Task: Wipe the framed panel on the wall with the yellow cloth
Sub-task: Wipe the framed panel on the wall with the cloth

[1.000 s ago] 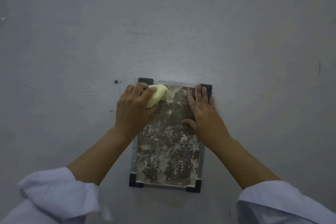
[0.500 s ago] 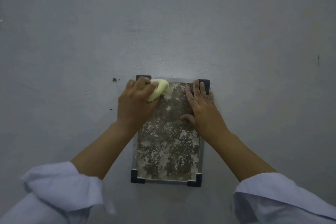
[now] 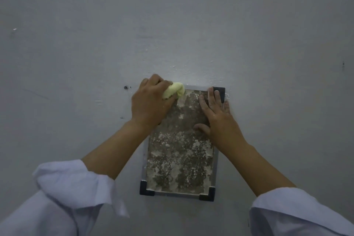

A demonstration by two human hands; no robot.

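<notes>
Left hand: my left hand (image 3: 151, 103) grips the yellow cloth (image 3: 175, 90) at the framed panel's (image 3: 180, 151) top-left corner.
Right hand: my right hand (image 3: 218, 117) lies flat, fingers straight, pressing the panel's upper right.
Panel: mounted on the grey wall (image 3: 191, 25).

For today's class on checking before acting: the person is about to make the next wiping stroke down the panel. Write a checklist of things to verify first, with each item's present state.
1. Yellow cloth gripped in the left hand: ok.
2. Cloth at the top left corner of the framed panel, ready for a downward stroke: ok.
3. Right hand flat on the panel's upper right, steadying it: ok.
4. Stroke path below the cloth free of the right hand: ok, it lies to the right side.
5. Panel surface clean: not ok, pale blotches cover it.
6. Panel firmly fixed to the wall: cannot tell.
</notes>
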